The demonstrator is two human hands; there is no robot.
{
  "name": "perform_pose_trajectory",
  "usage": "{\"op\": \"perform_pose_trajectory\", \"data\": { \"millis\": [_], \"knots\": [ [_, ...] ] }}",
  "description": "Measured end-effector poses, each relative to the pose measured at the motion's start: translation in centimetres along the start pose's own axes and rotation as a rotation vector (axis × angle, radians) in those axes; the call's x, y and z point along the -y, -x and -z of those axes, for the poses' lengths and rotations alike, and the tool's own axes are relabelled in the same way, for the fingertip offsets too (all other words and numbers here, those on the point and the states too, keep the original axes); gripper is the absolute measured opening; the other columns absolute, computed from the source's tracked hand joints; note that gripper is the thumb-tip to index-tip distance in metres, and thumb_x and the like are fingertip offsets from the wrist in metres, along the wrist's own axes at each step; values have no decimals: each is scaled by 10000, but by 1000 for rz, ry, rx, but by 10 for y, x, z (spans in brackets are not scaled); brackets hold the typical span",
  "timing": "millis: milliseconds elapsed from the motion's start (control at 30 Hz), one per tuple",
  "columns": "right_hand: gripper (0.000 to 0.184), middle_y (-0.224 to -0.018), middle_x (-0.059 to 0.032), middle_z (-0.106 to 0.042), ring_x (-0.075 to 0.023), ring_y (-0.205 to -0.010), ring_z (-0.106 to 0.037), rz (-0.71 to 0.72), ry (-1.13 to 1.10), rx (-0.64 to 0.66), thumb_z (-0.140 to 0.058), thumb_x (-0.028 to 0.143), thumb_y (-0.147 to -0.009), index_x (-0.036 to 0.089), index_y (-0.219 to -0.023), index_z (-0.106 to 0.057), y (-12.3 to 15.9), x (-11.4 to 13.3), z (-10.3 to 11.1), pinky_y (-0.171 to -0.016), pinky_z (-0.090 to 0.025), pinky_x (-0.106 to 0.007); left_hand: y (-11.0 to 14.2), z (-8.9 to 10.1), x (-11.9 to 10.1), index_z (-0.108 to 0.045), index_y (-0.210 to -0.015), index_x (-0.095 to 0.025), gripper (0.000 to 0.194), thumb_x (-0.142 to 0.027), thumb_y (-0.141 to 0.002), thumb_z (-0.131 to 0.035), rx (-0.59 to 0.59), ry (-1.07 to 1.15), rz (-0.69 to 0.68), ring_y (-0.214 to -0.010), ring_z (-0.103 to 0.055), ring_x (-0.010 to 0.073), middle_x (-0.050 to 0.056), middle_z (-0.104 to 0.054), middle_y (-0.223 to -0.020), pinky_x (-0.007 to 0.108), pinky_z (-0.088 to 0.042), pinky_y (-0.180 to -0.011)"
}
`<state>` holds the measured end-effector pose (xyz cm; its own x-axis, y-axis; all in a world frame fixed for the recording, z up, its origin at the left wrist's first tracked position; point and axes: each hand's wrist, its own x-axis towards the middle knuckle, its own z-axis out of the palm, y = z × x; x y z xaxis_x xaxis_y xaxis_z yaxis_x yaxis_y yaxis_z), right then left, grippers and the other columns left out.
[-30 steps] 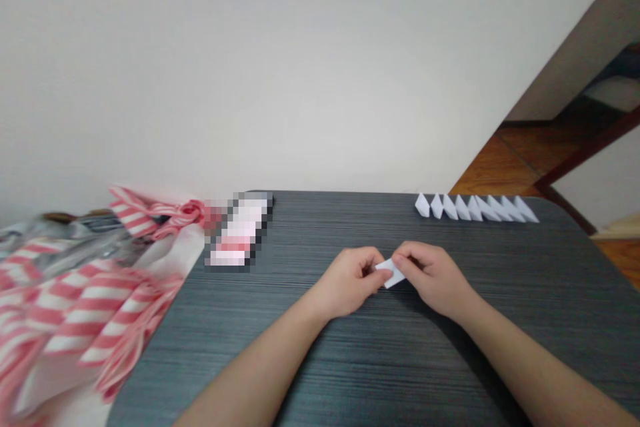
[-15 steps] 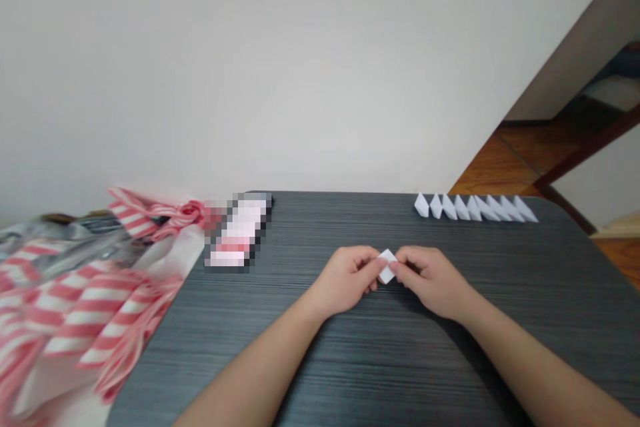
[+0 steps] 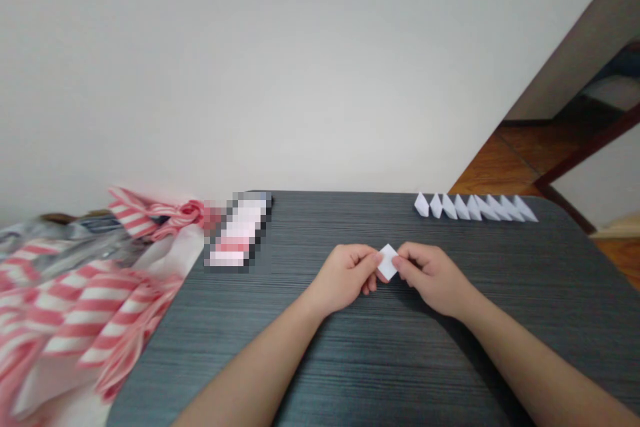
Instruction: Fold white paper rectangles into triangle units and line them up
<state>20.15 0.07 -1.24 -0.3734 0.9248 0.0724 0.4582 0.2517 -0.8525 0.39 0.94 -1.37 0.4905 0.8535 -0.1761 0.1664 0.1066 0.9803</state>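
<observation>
A small white folded paper [image 3: 388, 263], diamond-shaped from above, is held between my two hands over the dark table. The thumb and fingers of my left hand [image 3: 350, 278] pinch its left corner. At the opposite corner, my right hand [image 3: 434, 280] grips it the same way, thumb on top. The fingertips beneath the paper are partly hidden. Several folded white paper pieces [image 3: 475, 207] stand in a slanting, close-set row near the table's far right edge, beyond my right hand.
The dark wood-grain table [image 3: 330, 360] meets a pale wall [image 3: 320, 67] at the back. A blurred-out flat rectangular object [image 3: 240, 227] lies at its far left. Red-and-white striped cloth [image 3: 95, 307] is heaped beyond the left edge. Wooden flooring [image 3: 493, 160] shows behind on the right.
Both hands have shifted very slightly away from me with the paper. The thumbs have slid outward to its side corners, so more of its top face shows.
</observation>
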Motion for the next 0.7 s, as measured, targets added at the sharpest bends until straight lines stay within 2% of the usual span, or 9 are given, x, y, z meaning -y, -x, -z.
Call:
{"op": "perform_pose_trajectory", "data": {
  "millis": [300,700],
  "knots": [
    [248,-560,51,-499,-104,-518,-440,-89,-58,36,-537,288,-932,181,-714,-583,1,-3,-3,-531,-345,-233,2,0,-2,-652,-700,-151,371,-399,-933,-504,-77,-16,-3,-436,-479,79,-26,-560,-512,185,-384,-469],
    [294,-578,40,-507,-105,-539,-442,-32,-32,60,-529,273,-936,174,-662,-560,1,-2,2,-537,-338,-230,2,1,-1,-651,-732,-152,349,-402,-931,-510,-69,-59,-68,-467,-487,87,-22,-560,-527,193,-384,-494]
  ]
}}
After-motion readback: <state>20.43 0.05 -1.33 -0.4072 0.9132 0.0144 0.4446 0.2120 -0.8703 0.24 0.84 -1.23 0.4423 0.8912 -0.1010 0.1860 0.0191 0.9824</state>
